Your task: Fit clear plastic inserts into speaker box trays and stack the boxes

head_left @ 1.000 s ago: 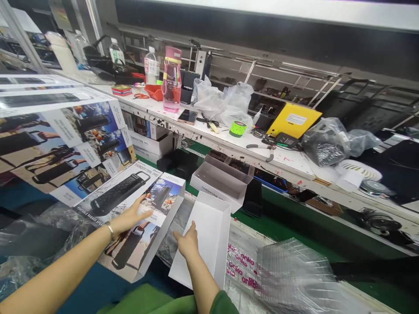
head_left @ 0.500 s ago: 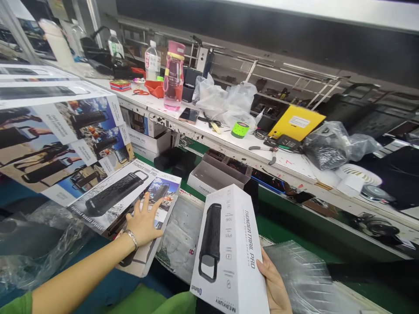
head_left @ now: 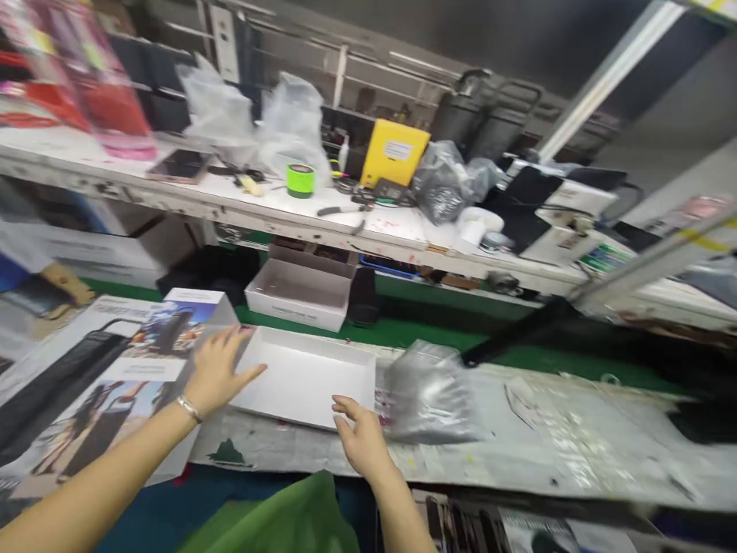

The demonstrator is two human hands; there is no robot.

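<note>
A shallow white box tray (head_left: 305, 374) lies open side up on the near bench. My left hand (head_left: 216, 369) rests with spread fingers on its left end, where it meets a printed speaker box (head_left: 109, 384) lying flat. My right hand (head_left: 360, 438) hovers open just in front of the tray's near right corner, holding nothing. A stack of clear plastic trays (head_left: 429, 395) sits right of the white tray.
A second open white box (head_left: 299, 292) stands on the green belt (head_left: 437, 330) behind. The white shelf (head_left: 230, 207) carries a green tape roll (head_left: 300, 180), a phone (head_left: 181, 163), plastic bags, a yellow box (head_left: 394, 152) and tools. Plastic sheeting (head_left: 576, 430) covers the bench at right.
My right hand has put down the white box; it now lies open side up on the bench and the hand is off it. The view has swung right.
</note>
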